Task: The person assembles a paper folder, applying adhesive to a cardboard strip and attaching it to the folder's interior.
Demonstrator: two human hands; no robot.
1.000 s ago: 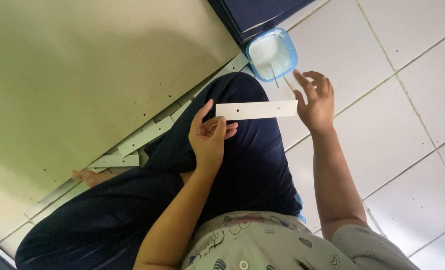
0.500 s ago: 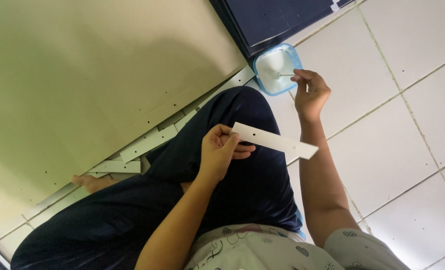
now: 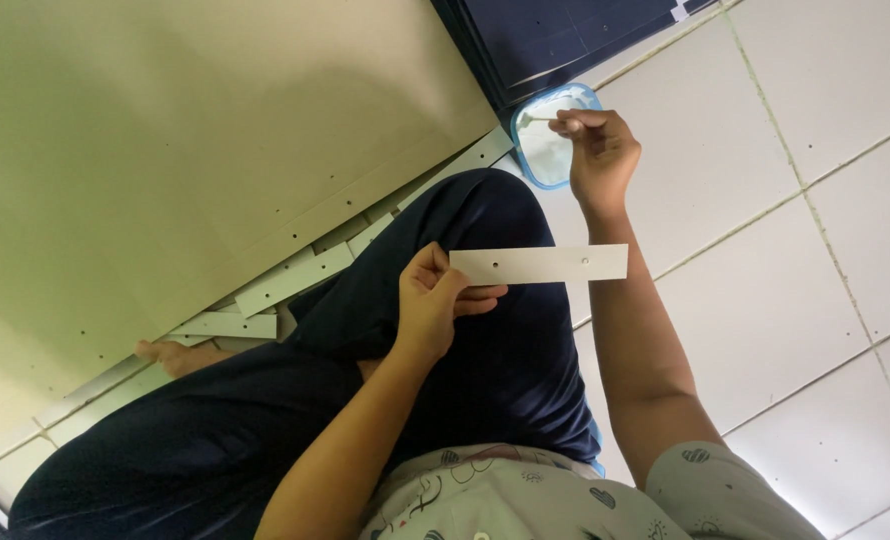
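Observation:
My left hand (image 3: 435,305) grips one end of a flat white strip (image 3: 555,264) with two small holes, held level above my dark-trousered knee. My right hand (image 3: 600,150) is over a small blue-rimmed clear container (image 3: 548,165) on the floor. Its fingertips pinch a thin, small pale piece (image 3: 537,119) that looks like a screw or pin. The two hands are apart, and the strip's free end lies in front of my right forearm.
A large beige board (image 3: 215,150) with small holes lies to the left. Several white strips (image 3: 295,280) lie along its edge beside my leg. A dark blue panel (image 3: 565,40) sits beyond the container. White floor tiles (image 3: 785,260) spread out to the right.
My right hand left the strip's far end, reached to the container and now pinches a small piece. The strip tilted in my left hand, then came level again.

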